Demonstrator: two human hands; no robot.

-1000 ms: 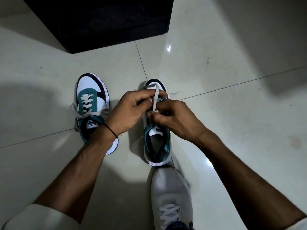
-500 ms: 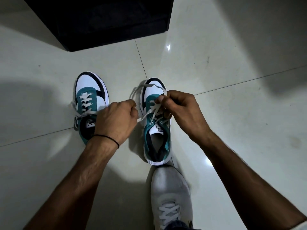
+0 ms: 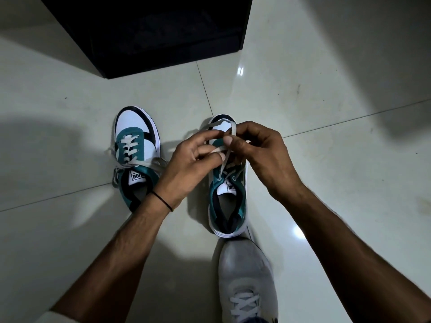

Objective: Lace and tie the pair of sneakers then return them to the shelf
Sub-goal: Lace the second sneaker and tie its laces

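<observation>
2 low-top sneakers in white, teal and black stand side by side on the pale glossy tile floor [image 3: 326, 108], toes pointing towards a black shelf unit [image 3: 151, 31] that sits a little beyond them. The left-hand sneaker [image 3: 136, 145] is laced up its teal front, and its pale laces end in a loose bow [image 3: 121, 167] over the tongue, with the loops spilling off both sides.

The right-hand sneaker [image 3: 227, 201] sits just beside it, apart from it, and both hands are gathered over its front half. Its flat pale lace [image 3: 233, 129] rises from the top eyelets and arches in a loop above the toe. The person's right hand [image 3: 263, 157] has its fingers curled, thumb and forefinger pinching that loop near its top. The left hand [image 3: 189, 164] comes in from the other side with its fingers bent and slightly spread; a strand of the same lace crosses its fingertips and is nipped between them. A thin black band [image 3: 162, 200] circles the left wrist, which crosses over the heel end of the left-hand sneaker.

Directly behind the right-hand sneaker's heel, touching or nearly so, is a grey fabric shoe with white laces [image 3: 247, 276], worn on the person's foot.
</observation>
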